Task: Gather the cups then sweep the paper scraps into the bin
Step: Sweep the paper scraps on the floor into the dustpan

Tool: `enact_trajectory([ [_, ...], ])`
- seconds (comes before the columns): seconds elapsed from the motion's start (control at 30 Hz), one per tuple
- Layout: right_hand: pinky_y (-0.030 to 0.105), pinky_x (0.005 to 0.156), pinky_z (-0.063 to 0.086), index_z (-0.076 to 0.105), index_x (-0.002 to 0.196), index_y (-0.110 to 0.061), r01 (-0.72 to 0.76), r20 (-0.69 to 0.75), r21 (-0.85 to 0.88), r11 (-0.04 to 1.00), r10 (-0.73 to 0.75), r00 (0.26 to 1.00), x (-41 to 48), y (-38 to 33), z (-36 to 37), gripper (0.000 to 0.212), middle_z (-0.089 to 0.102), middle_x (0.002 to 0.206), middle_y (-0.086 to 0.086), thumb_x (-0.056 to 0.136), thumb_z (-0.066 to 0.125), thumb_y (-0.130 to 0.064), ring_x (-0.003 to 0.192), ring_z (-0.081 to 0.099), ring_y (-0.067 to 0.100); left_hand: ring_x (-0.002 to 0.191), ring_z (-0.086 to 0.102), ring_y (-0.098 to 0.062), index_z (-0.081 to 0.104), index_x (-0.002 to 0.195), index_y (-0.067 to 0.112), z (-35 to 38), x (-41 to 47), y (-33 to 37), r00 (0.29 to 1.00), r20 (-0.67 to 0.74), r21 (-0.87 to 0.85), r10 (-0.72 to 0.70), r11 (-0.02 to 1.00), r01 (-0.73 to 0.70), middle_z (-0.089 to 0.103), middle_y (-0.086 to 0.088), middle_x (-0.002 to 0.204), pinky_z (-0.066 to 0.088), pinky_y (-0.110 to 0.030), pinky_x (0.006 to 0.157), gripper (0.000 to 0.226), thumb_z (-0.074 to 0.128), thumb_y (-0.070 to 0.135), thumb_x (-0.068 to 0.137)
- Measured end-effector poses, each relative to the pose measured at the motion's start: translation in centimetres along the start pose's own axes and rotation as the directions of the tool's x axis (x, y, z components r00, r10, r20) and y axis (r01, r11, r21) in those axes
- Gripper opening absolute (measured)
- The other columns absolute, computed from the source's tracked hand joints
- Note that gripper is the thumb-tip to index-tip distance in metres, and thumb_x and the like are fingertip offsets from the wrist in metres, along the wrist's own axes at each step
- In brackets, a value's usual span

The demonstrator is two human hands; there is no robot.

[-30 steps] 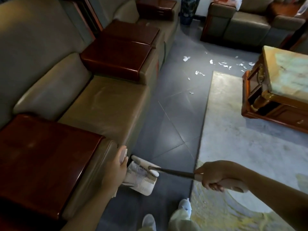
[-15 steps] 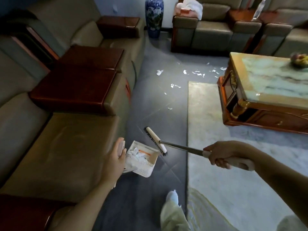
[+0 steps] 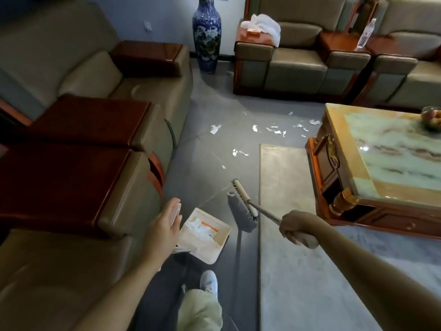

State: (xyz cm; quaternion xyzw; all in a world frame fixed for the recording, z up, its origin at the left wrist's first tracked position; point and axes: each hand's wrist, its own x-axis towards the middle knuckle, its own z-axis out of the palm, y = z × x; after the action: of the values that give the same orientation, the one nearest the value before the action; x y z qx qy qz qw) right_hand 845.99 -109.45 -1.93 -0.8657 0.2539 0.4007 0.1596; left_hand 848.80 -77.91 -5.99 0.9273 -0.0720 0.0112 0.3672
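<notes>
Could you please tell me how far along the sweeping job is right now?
Done: some paper scraps already sit in the dustpan. In hand: the left hand holds the dustpan's handle and the right hand grips the broom. Left: many more scraps lie scattered on the floor ahead, toward the vase and coffee table. No cups are in view, so that step cannot be judged.

Blue vase (image 3: 206, 32) by far wall; marble-top coffee table (image 3: 381, 144) just beside rug (image 3: 286, 187).
</notes>
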Motion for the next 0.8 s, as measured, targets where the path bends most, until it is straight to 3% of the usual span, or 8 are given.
enact_trajectory([
  [0.3,0.019,0.046,0.037,0.062,0.111,-0.007,-0.088,-0.035,0.127,0.988,0.093,0.995,13.1,-3.0,-9.5,0.03,0.057,0.071,-0.001,0.082,0.058,-0.015,0.059,0.054,0.01,0.116,0.058,-0.019,0.048,0.133,0.02,7.1,17.2,1.6,0.981,0.192,0.006,0.016,1.0,-0.018,0.058,0.002,0.13,0.048,-0.026,0.088,0.04,0.054,0.019,0.094],
  [0.6,0.019,0.048,0.039,0.056,0.12,-0.009,-0.077,0.006,0.143,0.987,0.077,0.997,22.3,-5.5,-17.5,0.038,0.056,0.074,-0.001,0.083,0.058,-0.015,0.065,0.057,0.011,0.121,0.054,-0.017,0.046,0.136,0.022,12.4,28.9,3.4,0.974,0.224,0.043,-0.045,0.998,0.036,0.055,0.005,0.134,0.043,-0.023,0.093,0.042,0.053,0.019,0.095],
  [0.73,0.021,0.051,0.041,0.053,0.125,-0.005,-0.042,0.113,0.088,0.995,0.032,0.993,24.8,-6.4,-19.6,0.04,0.062,0.093,0.005,0.085,0.054,-0.012,0.073,0.059,0.018,0.116,0.057,-0.022,0.049,0.134,0.021,13.0,32.0,3.2,0.974,0.216,0.071,-0.075,0.996,0.061,0.058,0.0,0.13,0.045,-0.028,0.091,0.042,0.056,0.016,0.093],
  [0.8,0.024,0.062,0.045,0.053,0.124,-0.002,-0.007,0.166,0.013,1.0,0.005,0.986,25.0,-7.0,-19.9,0.04,0.067,0.107,0.011,0.084,0.052,-0.009,0.089,0.066,0.025,0.113,0.06,-0.024,0.052,0.132,0.019,13.1,32.0,3.4,0.974,0.215,0.072,-0.068,0.996,0.053,0.061,0.0,0.127,0.047,-0.03,0.089,0.043,0.06,0.012,0.09],
])
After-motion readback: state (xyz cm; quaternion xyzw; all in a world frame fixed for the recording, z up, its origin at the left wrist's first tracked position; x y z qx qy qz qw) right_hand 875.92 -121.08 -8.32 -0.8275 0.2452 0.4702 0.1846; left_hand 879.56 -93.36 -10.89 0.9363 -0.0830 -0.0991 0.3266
